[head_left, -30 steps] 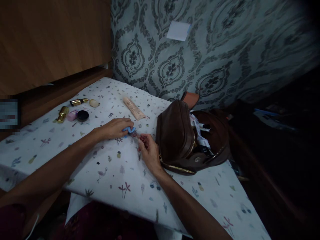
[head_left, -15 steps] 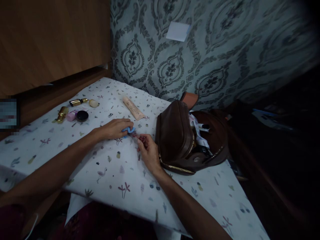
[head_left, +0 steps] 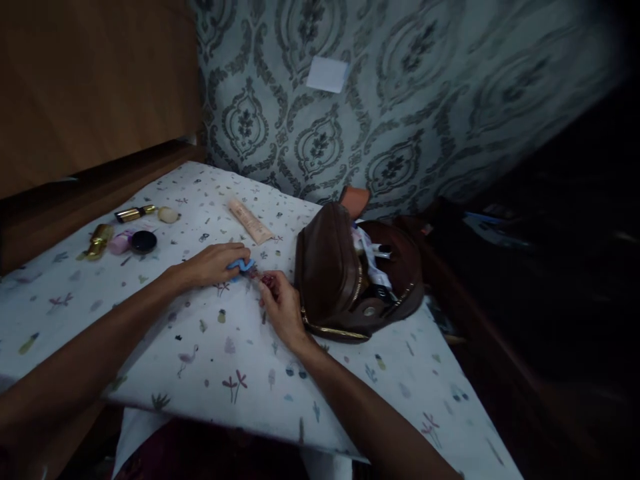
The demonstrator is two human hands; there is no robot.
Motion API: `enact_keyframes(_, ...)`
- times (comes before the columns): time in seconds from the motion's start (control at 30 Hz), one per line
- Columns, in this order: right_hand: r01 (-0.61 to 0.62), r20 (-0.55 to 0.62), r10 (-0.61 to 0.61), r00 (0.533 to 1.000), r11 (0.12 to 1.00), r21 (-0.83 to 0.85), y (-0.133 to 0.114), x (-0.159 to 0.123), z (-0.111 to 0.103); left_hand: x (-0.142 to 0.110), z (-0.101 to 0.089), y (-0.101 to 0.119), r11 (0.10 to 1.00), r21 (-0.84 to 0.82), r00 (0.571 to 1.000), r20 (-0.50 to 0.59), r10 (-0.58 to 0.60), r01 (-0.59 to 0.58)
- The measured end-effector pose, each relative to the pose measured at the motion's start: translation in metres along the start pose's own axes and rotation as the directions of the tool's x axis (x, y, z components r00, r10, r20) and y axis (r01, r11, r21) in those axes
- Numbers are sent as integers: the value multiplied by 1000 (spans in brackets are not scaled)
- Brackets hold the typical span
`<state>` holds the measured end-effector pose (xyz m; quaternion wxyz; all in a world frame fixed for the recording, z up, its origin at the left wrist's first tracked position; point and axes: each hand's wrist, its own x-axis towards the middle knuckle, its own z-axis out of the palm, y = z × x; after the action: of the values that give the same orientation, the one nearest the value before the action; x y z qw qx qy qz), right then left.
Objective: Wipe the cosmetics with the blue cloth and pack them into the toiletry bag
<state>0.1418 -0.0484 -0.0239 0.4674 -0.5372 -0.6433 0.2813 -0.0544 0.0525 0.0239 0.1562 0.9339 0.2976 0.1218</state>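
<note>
On the patterned white tablecloth, the fingers of my left hand [head_left: 215, 263] are closed on a wavy blue band [head_left: 242, 265]. Close by on the right, my right hand [head_left: 284, 310] pinches a small dark red, beaded-looking thing [head_left: 269, 281]. A thin dark stretch runs between the two, and I cannot tell whether they are one piece. Just right of my right hand a brown leather bag [head_left: 323, 263] lies unzipped, with white packets and a black item [head_left: 379, 293] showing inside. Beyond my hands lies a beige tube [head_left: 251, 221].
At the left lie a gold-and-black lipstick [head_left: 134, 213], a cream rounded item [head_left: 168, 215], a gold item [head_left: 99, 241], a pink item [head_left: 120, 243] and a black round compact [head_left: 143, 241]. A patterned wall stands behind, wooden furniture [head_left: 95, 80] at the left. The tablecloth's edge [head_left: 225, 423] runs nearest me.
The whole scene has shifted left in the picture as my head turned slightly right. Both hands keep nearly the same pose and hold the same things.
</note>
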Motion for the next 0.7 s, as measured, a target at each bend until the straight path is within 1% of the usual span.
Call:
enact_keyframes(0.17, 35, -12, -36, 999, 998, -55, -1, -2, 0, 2, 6, 6, 996, -50, 995, -72, 70, -73)
enact_keyframes(0.23, 38, -21, -40, 999, 996, -81, -2, -3, 0, 2, 8, 6, 994, -70, 993, -81, 84, -90)
enact_keyframes(0.3, 53, -11, -54, 998, 991, -124, -5, -4, -1, 2, 9, 4, 995, -72, 995, -75, 63, -68)
enact_keyframes(0.43, 114, 53, -104, 993, 966, -234, -16, -8, -9, 3, 10, -3, 998, -65, 998, -58, 3, -7)
enact_keyframes(0.57, 153, 112, -125, 986, 944, -294, -29, -12, -20, 5, 13, -2, 997, -71, 999, -32, -6, 4)
enact_keyframes(0.7, 284, 175, -237, 956, 901, -328, -43, -22, -35, 5, 16, 4, 996, -84, 1000, -3, -5, 5)
